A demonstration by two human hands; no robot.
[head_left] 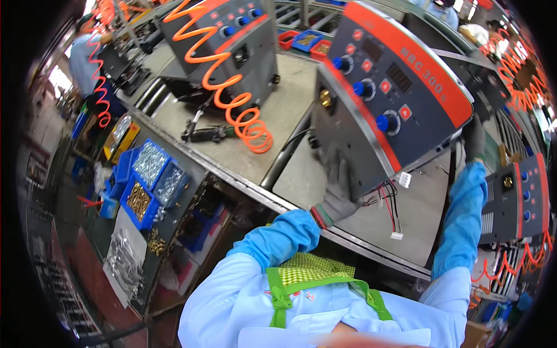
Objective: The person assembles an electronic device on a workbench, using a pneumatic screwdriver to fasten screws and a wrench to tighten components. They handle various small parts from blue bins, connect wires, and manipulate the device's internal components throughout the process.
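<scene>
A grey welding machine (354,133) with a red-edged, sloping control panel and blue knobs stands tilted on the bench before me. My left hand (339,188), in a grey glove, lies against its lower front panel with the fingers stretched upward. At the machine's right side is my right hand (474,139), in a dark glove; its fingers are partly hidden, so their grip cannot be made out. Loose red and black wires (390,206) hang from below the panel, one ending in a white connector (397,236). Another white plug (405,179) sticks out at the panel's lower corner.
A second welding machine (255,69) stands at the back left, behind an orange coiled hose (238,110) and a dark tool (209,134). Blue bins (139,204) of screws and fittings sit at left. Another machine (513,200) is at right. A person (84,61) stands far left.
</scene>
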